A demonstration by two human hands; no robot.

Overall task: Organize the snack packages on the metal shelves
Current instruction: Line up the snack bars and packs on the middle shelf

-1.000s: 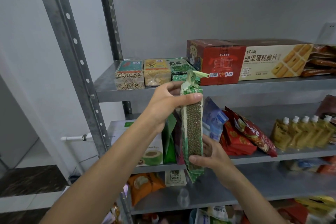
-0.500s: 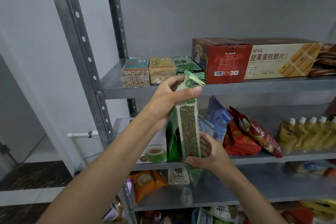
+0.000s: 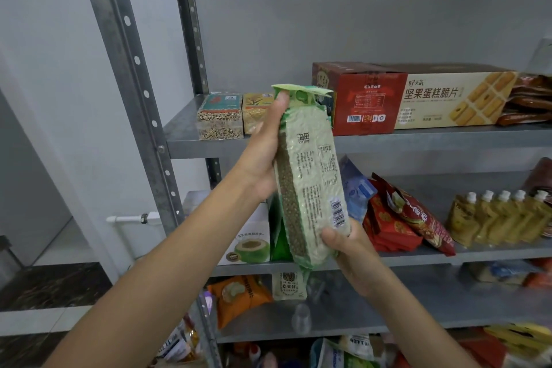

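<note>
Left hand (image 3: pixel 263 155) fingers curl around the upright green bean packet (image 3: pixel 310 176) near its top; right hand (image 3: pixel 343 243) fingers clasp its lower end.

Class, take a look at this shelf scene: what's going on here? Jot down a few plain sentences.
A person holds a tall green bean packet upright in front of the metal shelves. The left hand grips its upper part, the right hand its bottom end. Its printed side faces the camera, and it rests on no shelf yet. Behind it, grain bricks and a long biscuit box are already shelved.
</note>
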